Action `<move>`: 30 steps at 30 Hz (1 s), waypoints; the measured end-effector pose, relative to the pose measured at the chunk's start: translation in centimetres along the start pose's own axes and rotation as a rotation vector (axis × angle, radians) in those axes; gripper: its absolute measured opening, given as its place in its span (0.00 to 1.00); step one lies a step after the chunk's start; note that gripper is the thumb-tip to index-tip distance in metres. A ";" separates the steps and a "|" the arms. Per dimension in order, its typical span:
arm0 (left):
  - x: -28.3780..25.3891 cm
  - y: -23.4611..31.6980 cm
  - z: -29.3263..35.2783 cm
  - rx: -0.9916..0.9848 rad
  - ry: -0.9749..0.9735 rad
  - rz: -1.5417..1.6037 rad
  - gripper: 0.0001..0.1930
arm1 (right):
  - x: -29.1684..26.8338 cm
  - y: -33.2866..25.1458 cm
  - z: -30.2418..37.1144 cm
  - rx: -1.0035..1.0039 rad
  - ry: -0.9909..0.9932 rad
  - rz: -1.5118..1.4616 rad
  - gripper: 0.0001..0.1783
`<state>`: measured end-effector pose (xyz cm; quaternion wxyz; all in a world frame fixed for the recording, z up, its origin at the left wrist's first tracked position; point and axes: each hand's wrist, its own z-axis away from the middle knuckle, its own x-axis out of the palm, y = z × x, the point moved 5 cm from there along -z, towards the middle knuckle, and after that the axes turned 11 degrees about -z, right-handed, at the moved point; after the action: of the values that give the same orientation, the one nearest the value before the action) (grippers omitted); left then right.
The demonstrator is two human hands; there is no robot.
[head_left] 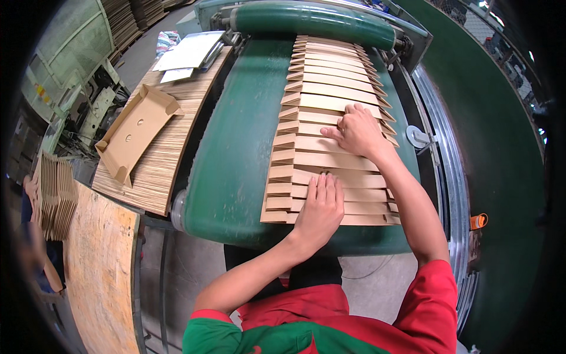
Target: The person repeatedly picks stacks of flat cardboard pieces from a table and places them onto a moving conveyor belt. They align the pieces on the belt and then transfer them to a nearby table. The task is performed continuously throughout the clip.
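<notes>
A long row of overlapping folded brown cardboard trays [336, 97] lies on the green conveyor belt [236, 147], running from its near end to beneath the far roller. My left hand [321, 206] rests on the near part of the row, its fingers stretched forward over the cardboard strips. Farther along and to the right, my right hand [358, 131] touches the top of the row, with the thumb spread to the left and the fingers bent. Neither hand grips a piece. The right fingertips are partly hidden.
A green roller [312, 25] spans the belt's far end. To the left, an opened cardboard tray [141, 130] and papers [191, 50] lie on a stack of cardboard [171, 159]. A plywood table [103, 259] stands nearer. Another person's arm [50, 265] reaches beside stacked cardboard [56, 197].
</notes>
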<state>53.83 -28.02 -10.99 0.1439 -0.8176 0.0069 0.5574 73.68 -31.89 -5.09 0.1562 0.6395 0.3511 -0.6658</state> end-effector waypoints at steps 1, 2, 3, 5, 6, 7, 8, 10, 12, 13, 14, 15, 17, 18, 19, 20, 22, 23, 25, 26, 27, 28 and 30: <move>-0.2 0.1 0.1 -0.004 0.027 0.003 0.29 | -0.6 -0.2 -0.1 -0.107 0.061 0.046 0.39; -0.2 0.1 0.1 -0.002 0.026 0.002 0.29 | -1.2 0.2 -0.4 -0.141 0.118 0.006 0.39; -0.2 0.1 0.2 -0.009 0.037 -0.015 0.28 | -1.7 0.5 -0.7 -0.184 0.181 -0.020 0.39; -0.1 0.0 0.2 -0.005 0.010 -0.008 0.29 | -1.9 1.8 -2.3 -0.149 0.176 0.001 0.40; -0.2 0.1 0.1 -0.003 0.015 -0.023 0.29 | -1.8 2.3 -3.1 -0.158 0.151 -0.092 0.42; -0.4 0.0 0.1 -0.020 0.011 -0.009 0.28 | -1.1 3.2 -4.1 -0.077 -0.004 -0.214 0.42; -0.7 0.0 0.0 -0.033 0.019 -0.007 0.28 | -0.4 4.0 -4.6 0.030 -0.108 -0.316 0.43; -1.5 -0.3 -0.6 -0.077 0.038 0.005 0.27 | -0.3 4.1 -5.3 -0.025 -0.081 -0.214 0.45; -1.8 -0.9 -1.8 -0.111 -0.046 0.053 0.26 | -0.6 4.0 -5.9 -0.095 -0.020 -0.128 0.46; -2.3 -1.3 -2.7 -0.124 -0.049 0.048 0.25 | -1.1 3.9 -6.3 -0.123 0.000 -0.123 0.51; -3.5 -2.1 -3.8 -0.164 0.125 0.016 0.22 | -1.6 3.9 -7.0 -0.144 -0.018 -0.101 0.54; -3.5 -3.0 -5.2 -0.147 0.072 0.029 0.20 | -2.2 4.0 -7.9 -0.140 -0.075 -0.063 0.57; -3.9 -5.3 -8.3 -0.134 0.085 0.073 0.13 | -3.2 4.5 -10.1 -0.057 -0.267 0.068 0.65; -4.0 -6.5 -9.8 -0.144 0.068 0.109 0.14 | -3.8 4.8 -11.0 -0.019 -0.342 0.041 0.64; -4.1 -7.4 -11.2 -0.145 0.061 0.148 0.17 | -4.4 5.0 -11.8 0.019 -0.398 0.011 0.63; -4.3 -8.3 -12.7 -0.153 0.053 0.180 0.21 | -4.9 5.2 -12.6 0.059 -0.456 -0.021 0.62; -4.6 -9.9 -16.0 -0.194 0.084 0.179 0.30 | -6.4 5.4 -13.9 0.058 -0.436 -0.071 0.53; -4.9 -10.6 -17.6 -0.222 0.137 0.142 0.35 | -7.0 5.2 -14.6 -0.025 -0.467 -0.063 0.48; -4.9 -11.8 -20.2 -0.234 0.176 0.042 0.47 | -8.0 5.5 -15.5 -0.095 -0.544 0.002 0.39; -4.4 -12.4 -21.5 -0.226 0.126 -0.054 0.53 | -8.5 6.1 -16.0 -0.057 -0.528 0.058 0.35; -3.7 -12.9 -23.1 -0.212 0.054 -0.036 0.59 | -9.0 6.4 -16.3 -0.068 -0.530 -0.006 0.34; -2.5 -13.4 -24.5 -0.185 -0.104 -0.037 0.65 | -9.5 6.6 -16.6 -0.097 -0.514 -0.026 0.32; -1.0 -14.5 -26.4 -0.139 -0.242 -0.022 0.73 | -10.2 7.3 -17.1 -0.081 -0.483 -0.058 0.31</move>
<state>79.95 -20.69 2.11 0.0928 -0.7524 -0.0580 0.6495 92.51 -28.11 3.83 0.2420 0.4445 0.3482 -0.7891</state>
